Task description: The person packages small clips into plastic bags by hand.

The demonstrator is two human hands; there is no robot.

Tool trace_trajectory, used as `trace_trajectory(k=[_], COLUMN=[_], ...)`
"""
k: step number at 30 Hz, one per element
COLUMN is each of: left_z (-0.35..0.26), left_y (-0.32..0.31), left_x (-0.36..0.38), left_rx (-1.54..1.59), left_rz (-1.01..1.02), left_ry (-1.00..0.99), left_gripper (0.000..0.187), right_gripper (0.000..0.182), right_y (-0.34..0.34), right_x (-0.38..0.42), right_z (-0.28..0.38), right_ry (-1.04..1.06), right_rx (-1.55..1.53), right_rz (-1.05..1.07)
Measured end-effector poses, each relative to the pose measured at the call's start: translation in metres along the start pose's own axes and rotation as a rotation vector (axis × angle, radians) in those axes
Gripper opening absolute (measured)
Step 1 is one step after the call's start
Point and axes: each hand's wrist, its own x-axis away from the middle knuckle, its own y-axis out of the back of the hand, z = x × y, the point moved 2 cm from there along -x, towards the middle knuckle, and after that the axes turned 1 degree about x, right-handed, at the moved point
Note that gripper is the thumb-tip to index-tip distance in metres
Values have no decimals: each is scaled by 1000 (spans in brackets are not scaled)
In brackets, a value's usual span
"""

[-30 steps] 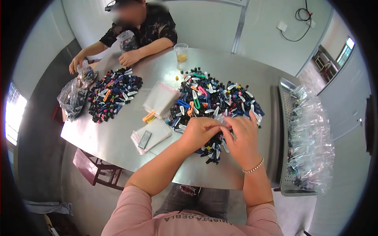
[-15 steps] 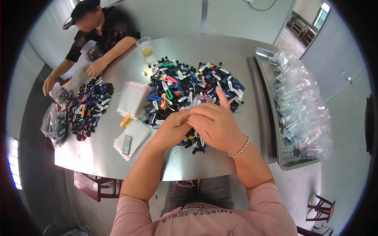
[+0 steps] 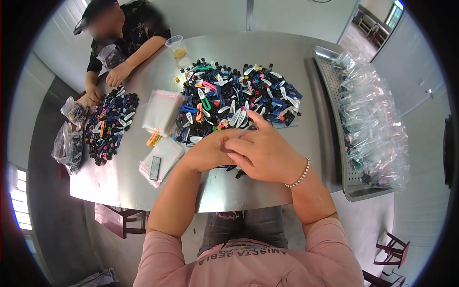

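Observation:
My left hand [image 3: 208, 150] and my right hand [image 3: 265, 155] meet over the near side of a big pile of small hair clips [image 3: 215, 91]. Fingers of both hands are closed together, the right one overlapping the left. A small pale, see-through bit shows between them, but what they hold is mostly hidden. Around the hands lie black claw clips and white, blue, orange, pink and green snap clips. To the left of my hands sit a stack of clear plastic bags [image 3: 160, 112] and a second stack [image 3: 167, 148] with a small dark rectangular block [image 3: 155, 168] on it.
Across the metal table [image 3: 124, 189], a co-worker [image 3: 126, 36] sits by a smaller clip pile [image 3: 110, 126] and filled bags [image 3: 69, 143]. A plastic cup [image 3: 177, 48] stands at the back. On the right, a perforated metal tray [image 3: 330, 86] holds many filled clear bags [image 3: 375, 129].
My hands have turned slightly, and the right one now covers more of the left. The co-worker's one hand has moved from the filled bags towards the smaller clip pile. The view has shifted slightly.

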Motion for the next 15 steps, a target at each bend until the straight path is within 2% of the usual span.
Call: trace_trajectory(k=[4, 8, 10, 11, 12, 14, 15], left_z=[7, -7, -6, -6, -6, -9, -9], left_y=[5, 0, 3, 8, 13, 15, 16], left_x=[0, 2, 2, 3, 3, 4, 4], left_rx=[14, -31, 46, 42, 37, 52, 55], left_rz=[-6, -78, -203, -244, -285, -323, -364], left_ry=[-4, -21, -89, -77, -67, -73, -83], left_gripper=[59, 52, 41, 41, 41, 41, 41], right_gripper=[10, 8, 11, 16, 16, 19, 19], right_y=[4, 7, 16, 19, 25, 35, 36], right_x=[-2, -4, -4, -3, 1, 8, 12], right_z=[1, -5, -13, -23, -27, -40, -43], right_ry=[15, -30, -45, -63, -60, -433, -429], right_rx=[11, -45, -25, -58, -65, -229, -231], right_rz=[55, 53, -260, -340, -331, -158, -150])
